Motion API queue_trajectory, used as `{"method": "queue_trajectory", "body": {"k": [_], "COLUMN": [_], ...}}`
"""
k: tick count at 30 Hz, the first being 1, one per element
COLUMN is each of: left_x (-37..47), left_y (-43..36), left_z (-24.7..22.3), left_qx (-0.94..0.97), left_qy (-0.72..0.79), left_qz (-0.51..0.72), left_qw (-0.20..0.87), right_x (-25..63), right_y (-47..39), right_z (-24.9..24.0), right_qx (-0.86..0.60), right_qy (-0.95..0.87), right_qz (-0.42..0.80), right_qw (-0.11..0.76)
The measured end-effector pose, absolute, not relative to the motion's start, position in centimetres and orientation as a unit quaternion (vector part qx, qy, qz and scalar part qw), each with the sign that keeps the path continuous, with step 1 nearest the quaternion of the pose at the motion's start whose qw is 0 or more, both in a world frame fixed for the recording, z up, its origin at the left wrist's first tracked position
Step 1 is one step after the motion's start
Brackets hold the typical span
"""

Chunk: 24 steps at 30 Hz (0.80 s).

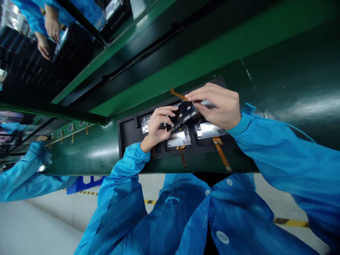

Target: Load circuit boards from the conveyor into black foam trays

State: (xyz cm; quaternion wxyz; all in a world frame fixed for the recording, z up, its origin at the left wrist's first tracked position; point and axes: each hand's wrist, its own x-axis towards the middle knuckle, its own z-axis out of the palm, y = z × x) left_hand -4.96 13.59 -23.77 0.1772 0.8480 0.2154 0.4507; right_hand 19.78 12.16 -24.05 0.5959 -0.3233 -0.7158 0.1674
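Observation:
A dark circuit board (183, 114) is tilted above a black compartmented tray (127, 132). My left hand (159, 124) grips its left end between thumb and fingers. At its upper right end my right hand (219, 104) pinches the board near an orange flex ribbon (178, 94), which sticks out to the upper left. Below the held board lies a silver-shielded circuit board (179, 139) in the tray, and another shielded board (208, 130) sits under my right hand. Orange ribbons (222, 156) hang from these boards over the tray's front edge.
The tray lies on a green bench (106, 152) with a raised green ledge behind. A co-worker's sleeve (26, 170) reaches in at the left, near small boards with ribbons. Across the frame bars, another person's hands (51, 30) are over dark stacked parts.

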Motion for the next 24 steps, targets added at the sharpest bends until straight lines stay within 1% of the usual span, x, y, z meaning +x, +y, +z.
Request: {"method": "queue_trajectory", "body": {"k": [3,8,13,16,21,24], "left_x": [-4.88,-4.71,-4.7,-4.9,-5.0,-4.86], "left_y": [13.61,13.61,13.65,13.81,13.7,13.44], "left_z": [-23.98,-24.28,-24.47,-24.53,-24.15,-23.75], "left_qx": [0.839,0.828,0.823,0.841,0.86,0.866], "left_qy": [0.224,0.22,0.233,0.238,0.276,0.269], "left_qz": [0.458,0.456,0.441,0.413,0.382,0.374], "left_qw": [0.189,0.241,0.274,0.257,0.198,0.197], "right_x": [19.74,19.7,19.76,19.76,19.66,19.6], "right_y": [12.12,12.19,12.2,12.15,11.99,11.82], "right_z": [-23.95,-23.95,-23.84,-23.9,-24.08,-23.97], "right_qx": [-0.319,-0.317,-0.306,-0.312,-0.331,-0.343], "right_qy": [-0.713,-0.704,-0.709,-0.705,-0.706,-0.713], "right_qz": [0.177,0.192,0.214,0.24,0.253,0.251], "right_qw": [0.599,0.606,0.598,0.59,0.573,0.558]}}
